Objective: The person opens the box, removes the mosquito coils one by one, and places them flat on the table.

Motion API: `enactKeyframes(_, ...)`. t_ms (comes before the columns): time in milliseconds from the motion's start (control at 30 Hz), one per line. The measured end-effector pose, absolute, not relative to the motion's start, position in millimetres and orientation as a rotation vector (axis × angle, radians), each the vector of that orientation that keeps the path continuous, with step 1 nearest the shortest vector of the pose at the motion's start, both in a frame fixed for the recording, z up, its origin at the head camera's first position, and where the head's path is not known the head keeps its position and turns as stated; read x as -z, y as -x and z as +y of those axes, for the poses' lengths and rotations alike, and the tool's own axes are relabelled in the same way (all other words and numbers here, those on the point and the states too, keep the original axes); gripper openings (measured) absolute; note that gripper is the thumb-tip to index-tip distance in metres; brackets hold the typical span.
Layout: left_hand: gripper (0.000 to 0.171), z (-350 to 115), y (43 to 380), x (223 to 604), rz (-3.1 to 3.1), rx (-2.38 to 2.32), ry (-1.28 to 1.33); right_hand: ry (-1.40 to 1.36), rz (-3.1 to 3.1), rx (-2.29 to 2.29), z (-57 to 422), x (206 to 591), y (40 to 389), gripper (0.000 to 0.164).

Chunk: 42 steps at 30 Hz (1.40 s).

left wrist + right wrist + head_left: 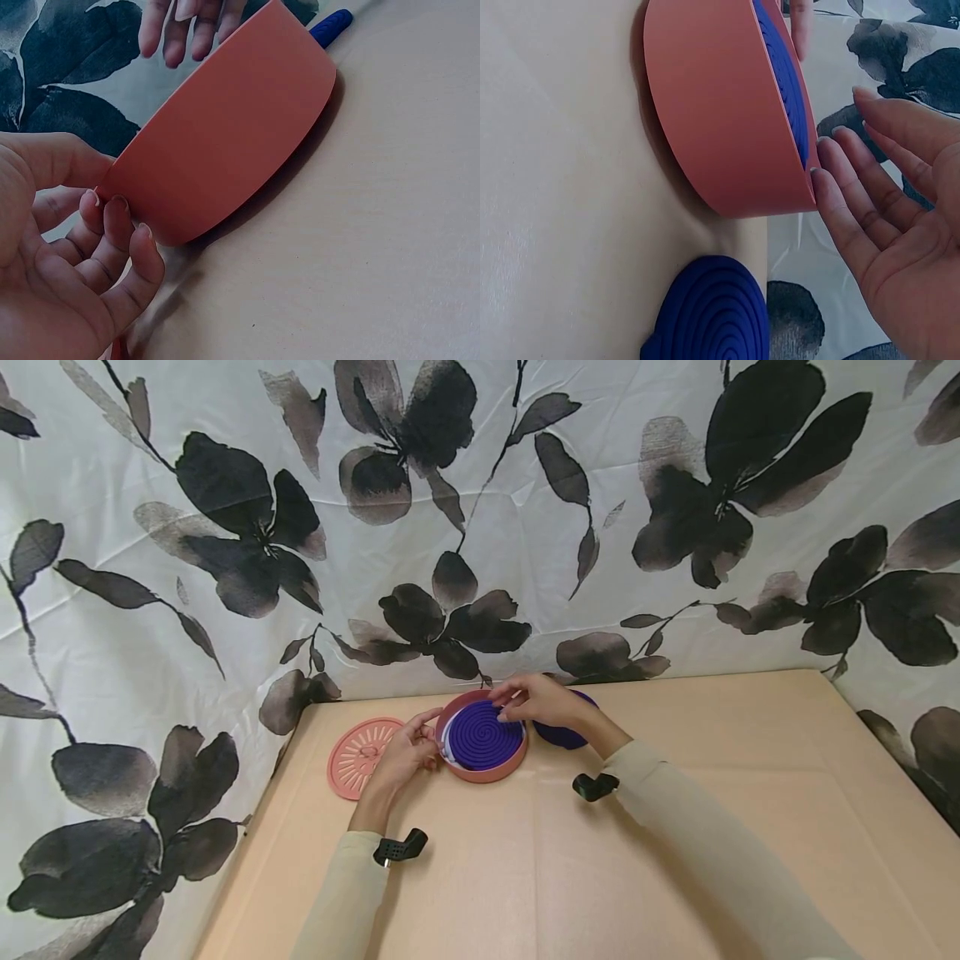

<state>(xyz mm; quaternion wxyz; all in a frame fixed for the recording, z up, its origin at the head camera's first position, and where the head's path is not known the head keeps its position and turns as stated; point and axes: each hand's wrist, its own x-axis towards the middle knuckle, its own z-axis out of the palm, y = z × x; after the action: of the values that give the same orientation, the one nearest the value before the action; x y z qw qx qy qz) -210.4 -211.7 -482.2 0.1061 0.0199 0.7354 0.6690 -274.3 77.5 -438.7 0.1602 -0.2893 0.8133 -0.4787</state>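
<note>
A coral-coloured round holder (pixel 483 777) stands near the table's far edge. Inside its rim lies a blue coaster (pixel 480 737) with spiral ridges, a bit of white showing along its left side. My left hand (pixel 408 752) pinches the holder's wall at the left; the left wrist view shows the thumb and fingers (pixel 116 214) at its rim. Over the right part of the coaster is my right hand (pixel 551 700), its fingers loosely bent and holding nothing. In the right wrist view, those fingertips (pixel 821 176) are right at the holder's rim.
To the left lies a flat coral disc (pixel 352 768) with a ray pattern, partly behind my left hand. Another blue ridged coaster (pixel 716 315) rests to the holder's right, under my right forearm in the head view. A floral cloth (pixel 540 527) hangs behind the table (pixel 675 760).
</note>
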Motion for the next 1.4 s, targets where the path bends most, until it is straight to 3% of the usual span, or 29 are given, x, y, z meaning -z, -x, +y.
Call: enactKeyframes(1400,0.065,-221.5,200.2,483.7,2.173,-1.942,-0.092,0.829,2.595,1.052,35.7,439.7,254.6,0.036)
